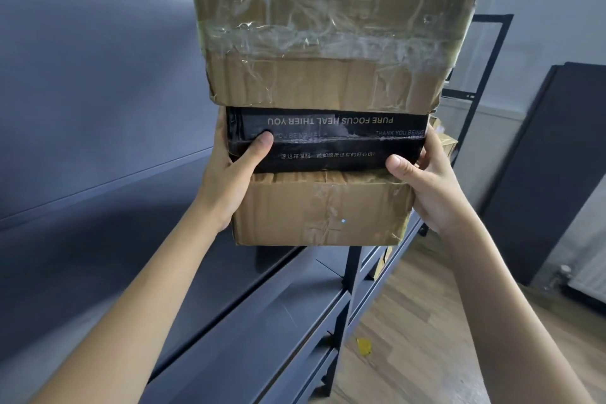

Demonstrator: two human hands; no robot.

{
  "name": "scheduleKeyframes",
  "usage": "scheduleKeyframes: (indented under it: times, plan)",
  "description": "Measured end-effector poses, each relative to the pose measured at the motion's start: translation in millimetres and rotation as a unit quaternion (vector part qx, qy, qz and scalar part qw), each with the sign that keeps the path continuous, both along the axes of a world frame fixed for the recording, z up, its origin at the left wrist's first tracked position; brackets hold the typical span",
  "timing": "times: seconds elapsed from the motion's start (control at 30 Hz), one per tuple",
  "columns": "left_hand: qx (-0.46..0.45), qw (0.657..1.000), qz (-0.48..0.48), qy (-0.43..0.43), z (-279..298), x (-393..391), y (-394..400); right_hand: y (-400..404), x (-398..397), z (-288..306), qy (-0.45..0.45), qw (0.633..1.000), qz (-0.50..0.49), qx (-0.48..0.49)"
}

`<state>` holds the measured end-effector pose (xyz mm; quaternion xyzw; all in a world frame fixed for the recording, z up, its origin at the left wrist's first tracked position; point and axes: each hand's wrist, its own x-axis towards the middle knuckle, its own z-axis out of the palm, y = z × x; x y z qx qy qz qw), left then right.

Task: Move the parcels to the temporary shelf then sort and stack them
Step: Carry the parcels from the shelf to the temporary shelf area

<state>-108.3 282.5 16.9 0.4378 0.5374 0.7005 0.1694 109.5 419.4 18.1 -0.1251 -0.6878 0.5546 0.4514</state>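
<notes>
- I am clamping a three-parcel stack in mid-air over the dark grey metal shelf (262, 321): left hand (226, 174) and right hand (426, 187) gripping the black printed carton (328, 141) and the crumpled brown cardboard box (321, 210) beneath it, thumbs in front.
- Large tape-wrapped brown box (328, 26) is riding on top; probably top-heavy, and the tape looks slick, so I am judging a hold under the bottom box safer.

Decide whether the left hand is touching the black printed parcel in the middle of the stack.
Touching. The head view shows the left hand with its thumb pressed flat on the black printed parcel, no gap visible.

brown top box (328, 26) w/ clear tape, black mid box (328, 141) w/ gold txt, brown btm box (321, 210), grey-blue shelf (262, 321)
</notes>
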Motion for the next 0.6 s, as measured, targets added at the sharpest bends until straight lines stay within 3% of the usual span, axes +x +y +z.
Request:
scheduleKeyframes:
  times: [0.37,0.6]
  plan:
    - [-0.026,0.995,-0.091,-0.016,-16.7,64.7,10.7,-32.4,85.0,-12.3,-0.014,0.994,-0.11,-0.022]
    - [-0.022,0.991,-0.131,0.018,-23.8,97.8,43.4,-36.9,128.1,-26.7,-0.009,0.981,-0.188,-0.038]
